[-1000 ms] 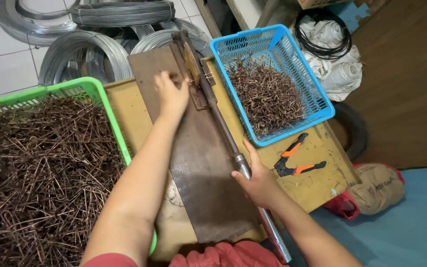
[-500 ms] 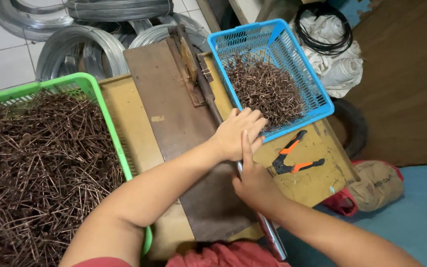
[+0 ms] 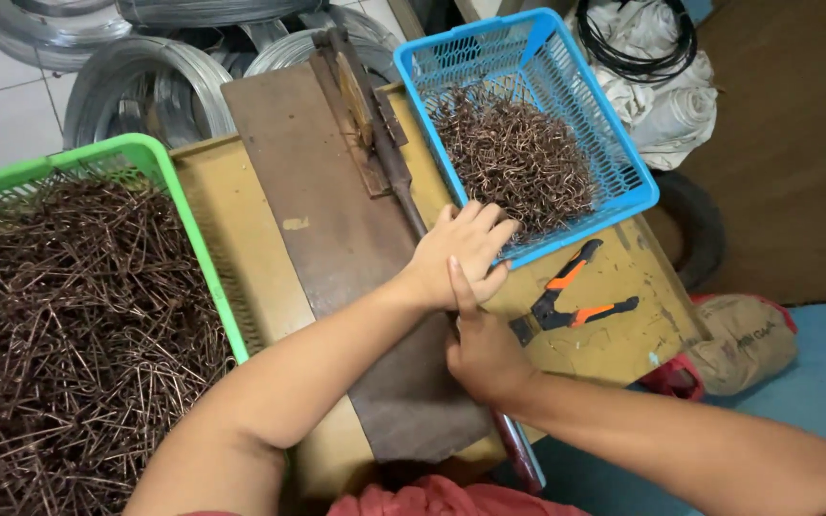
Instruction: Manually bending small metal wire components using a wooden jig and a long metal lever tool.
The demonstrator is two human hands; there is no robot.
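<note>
Both hands meet on the lever beside the blue basket.

The left hand (image 3: 461, 250) lies flat, fingers spread, over the lever (image 3: 403, 182) at the blue basket's (image 3: 623, 153) near edge, gripping nothing I can see. The right hand (image 3: 480, 349) is closed around the lever's handle, thumb up. The lever runs along a brown plate (image 3: 327, 210) on the desk (image 3: 614, 325); pliers (image 3: 571, 296) lie just right.

left hand (image 3: 461, 253) moved from the metal plate (image 3: 336, 229) down beside right hand (image 3: 480, 349), by blue basket (image 3: 614, 143)
</note>
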